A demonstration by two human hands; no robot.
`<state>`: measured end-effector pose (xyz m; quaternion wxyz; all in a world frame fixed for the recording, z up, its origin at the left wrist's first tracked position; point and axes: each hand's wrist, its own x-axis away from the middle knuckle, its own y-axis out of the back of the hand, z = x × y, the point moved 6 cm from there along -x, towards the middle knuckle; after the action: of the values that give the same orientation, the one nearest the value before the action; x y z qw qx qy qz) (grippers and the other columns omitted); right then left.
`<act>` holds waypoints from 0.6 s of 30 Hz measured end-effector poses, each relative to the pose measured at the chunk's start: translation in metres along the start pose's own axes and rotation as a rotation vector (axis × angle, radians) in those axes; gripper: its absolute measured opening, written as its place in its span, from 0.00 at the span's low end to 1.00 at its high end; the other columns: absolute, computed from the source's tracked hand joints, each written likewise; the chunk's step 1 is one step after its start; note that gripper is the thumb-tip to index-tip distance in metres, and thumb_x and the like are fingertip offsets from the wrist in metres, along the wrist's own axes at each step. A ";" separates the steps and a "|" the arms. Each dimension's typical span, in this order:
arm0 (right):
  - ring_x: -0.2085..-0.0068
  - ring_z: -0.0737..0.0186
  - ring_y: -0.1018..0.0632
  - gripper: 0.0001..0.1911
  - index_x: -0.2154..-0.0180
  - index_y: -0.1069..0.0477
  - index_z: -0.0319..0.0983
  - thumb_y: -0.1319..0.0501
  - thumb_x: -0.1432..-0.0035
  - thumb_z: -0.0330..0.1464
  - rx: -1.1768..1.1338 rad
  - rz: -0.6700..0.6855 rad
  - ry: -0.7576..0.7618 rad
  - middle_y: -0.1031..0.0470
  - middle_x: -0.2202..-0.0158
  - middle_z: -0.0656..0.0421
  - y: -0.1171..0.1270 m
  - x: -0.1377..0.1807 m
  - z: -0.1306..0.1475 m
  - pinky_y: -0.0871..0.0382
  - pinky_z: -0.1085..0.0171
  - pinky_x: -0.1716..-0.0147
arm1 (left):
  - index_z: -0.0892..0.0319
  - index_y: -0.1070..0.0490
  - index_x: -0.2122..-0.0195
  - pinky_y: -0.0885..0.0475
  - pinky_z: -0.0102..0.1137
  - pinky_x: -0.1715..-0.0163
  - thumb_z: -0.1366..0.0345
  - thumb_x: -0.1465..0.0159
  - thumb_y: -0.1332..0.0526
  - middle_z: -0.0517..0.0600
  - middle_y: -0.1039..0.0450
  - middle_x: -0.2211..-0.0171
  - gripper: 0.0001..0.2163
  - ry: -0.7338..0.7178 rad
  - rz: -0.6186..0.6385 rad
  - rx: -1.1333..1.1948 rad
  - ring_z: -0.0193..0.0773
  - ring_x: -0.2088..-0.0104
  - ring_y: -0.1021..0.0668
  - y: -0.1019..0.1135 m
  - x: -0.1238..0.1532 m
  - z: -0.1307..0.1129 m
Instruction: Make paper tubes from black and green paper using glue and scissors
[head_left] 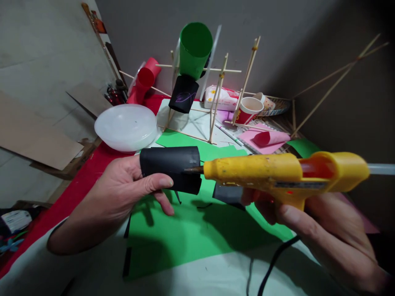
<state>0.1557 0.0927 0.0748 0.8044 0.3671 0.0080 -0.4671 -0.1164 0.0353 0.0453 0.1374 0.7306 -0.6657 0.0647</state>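
My left hand [129,189] holds a black paper tube [169,158] sideways, with some fingers inside its near end and the thumb along its outside. My right hand [308,218] is wrapped round the grip of a yellow glue gun [256,170]. The gun's metal nozzle points left and overlaps the tube's right part in view; whether it touches the paper I cannot tell. A clear glue stick [381,169] sticks out of the gun's back. Below both hands lie green paper sheets [185,238] and a piece of black paper [230,195].
Behind stands a stick frame [212,111] bearing a green paper tube [193,57] and a black one [184,94]. A white plastic lid or bowl [126,125], red tubes [145,78] and a paper cup [249,109] stand around. The gun's cord [274,263] hangs at front right.
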 end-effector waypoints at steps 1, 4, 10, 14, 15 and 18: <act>0.76 0.56 0.24 0.13 0.53 0.17 0.55 0.40 0.32 0.43 0.007 -0.001 0.003 0.23 0.73 0.58 0.001 0.000 0.000 0.22 0.58 0.69 | 0.59 0.20 0.80 0.38 0.25 0.86 0.49 0.44 0.29 0.52 0.20 0.79 0.18 -0.019 -0.016 -0.012 0.34 0.83 0.28 0.001 0.000 -0.001; 0.75 0.55 0.23 0.14 0.53 0.17 0.54 0.40 0.32 0.44 0.015 -0.010 -0.015 0.21 0.72 0.57 0.003 0.001 -0.002 0.22 0.58 0.71 | 0.58 0.17 0.73 0.35 0.25 0.84 0.52 0.45 0.28 0.51 0.20 0.78 0.13 -0.073 -0.054 -0.017 0.36 0.81 0.25 0.002 0.000 -0.006; 0.76 0.56 0.24 0.13 0.59 0.16 0.52 0.37 0.34 0.47 -0.023 -0.016 -0.080 0.20 0.71 0.56 0.001 -0.001 0.001 0.26 0.60 0.76 | 0.57 0.15 0.68 0.34 0.25 0.85 0.54 0.46 0.27 0.51 0.18 0.76 0.12 -0.069 -0.079 0.004 0.37 0.81 0.24 0.003 0.003 -0.008; 0.75 0.57 0.22 0.11 0.61 0.16 0.51 0.36 0.34 0.46 -0.006 -0.020 -0.046 0.20 0.73 0.57 0.000 -0.001 0.003 0.30 0.62 0.80 | 0.57 0.15 0.78 0.34 0.24 0.85 0.53 0.44 0.29 0.52 0.19 0.76 0.13 -0.084 -0.084 -0.066 0.35 0.81 0.25 0.003 0.005 -0.010; 0.75 0.57 0.22 0.11 0.61 0.16 0.52 0.36 0.34 0.45 0.005 -0.033 -0.038 0.20 0.72 0.57 0.001 0.000 0.002 0.30 0.62 0.80 | 0.57 0.16 0.80 0.35 0.24 0.85 0.53 0.44 0.30 0.52 0.19 0.76 0.14 -0.099 -0.096 -0.097 0.34 0.81 0.25 0.004 0.005 -0.011; 0.73 0.55 0.22 0.08 0.62 0.17 0.53 0.33 0.38 0.44 -0.028 -0.072 -0.051 0.19 0.72 0.58 0.002 0.004 -0.001 0.28 0.61 0.78 | 0.55 0.16 0.82 0.35 0.23 0.83 0.54 0.44 0.30 0.52 0.20 0.76 0.14 -0.181 -0.148 -0.188 0.32 0.79 0.26 0.004 0.003 -0.018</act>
<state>0.1598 0.0902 0.0739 0.7919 0.3433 0.0072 -0.5049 -0.1190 0.0367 0.0635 0.1489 0.7643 -0.6230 -0.0743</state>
